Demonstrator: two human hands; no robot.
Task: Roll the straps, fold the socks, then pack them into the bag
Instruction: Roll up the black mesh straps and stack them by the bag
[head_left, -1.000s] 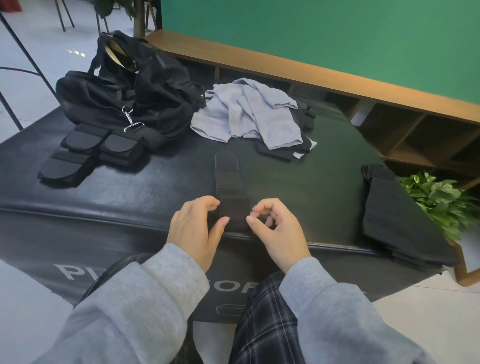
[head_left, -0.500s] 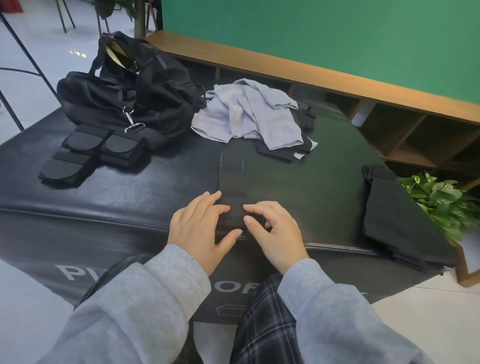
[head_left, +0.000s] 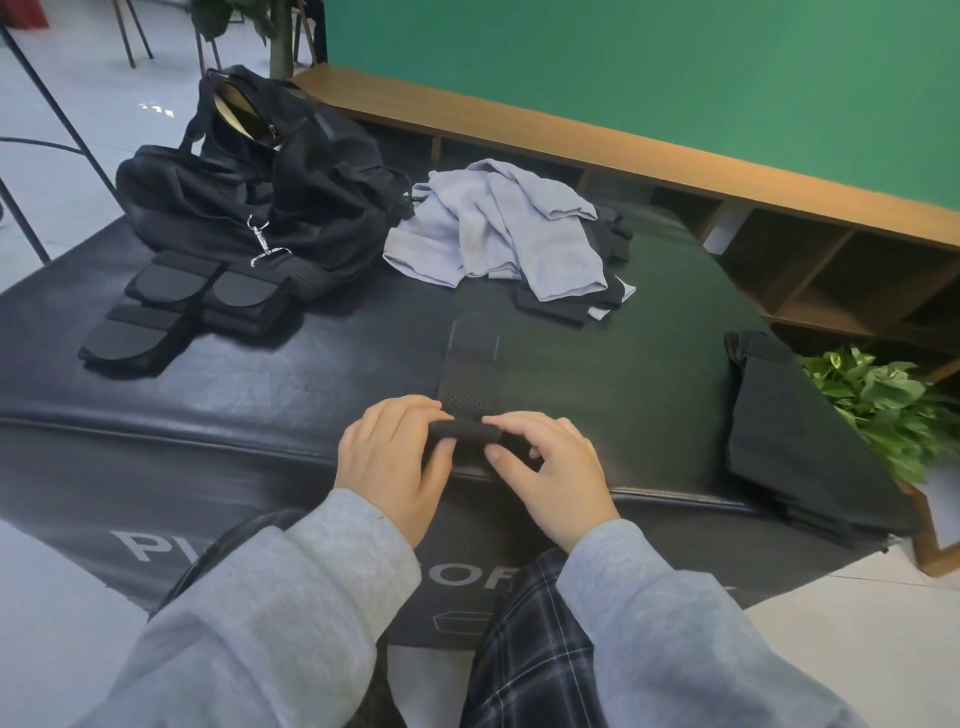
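1. The left hand (head_left: 387, 457) pinches the left end of a small rolled part of a black perforated fabric strap (head_left: 470, 382), thumb under and fingers curled over the top.
2. The right hand (head_left: 550, 470) pinches the right end of the same roll, its fingertips on top and thumb tucked beneath.
3. The roll sits between the two hands, near the front edge of the black padded leather-look surface (head_left: 260, 395); the unrolled length of the strap lies flat on the surface and runs straight away from the hands.
4. Beyond the right hand, further out, lies a loose heap of light grey-blue socks (head_left: 498, 228) on top of some dark fabric pieces.
5. Beyond the left hand and off to its left sits the crumpled black fabric bag (head_left: 270, 182), its top gaping, with a silver metal snap hook (head_left: 262, 241) lying on its front.
6. Just in front of the bag, on the left hand's far side, lie several black straps with rounded ends (head_left: 171, 306), side by side and touching one another.
7. Well out to the right of the right hand, a folded black cloth (head_left: 795, 431) rests at the surface's edge, partly hanging over it.
8. Just past that cloth stands a green leafy plant (head_left: 883, 400), below a wooden shelf unit (head_left: 779, 249) that backs onto a green wall.
9. Grey sleeves cover both forearms, and dark plaid trousers show below the right hand.
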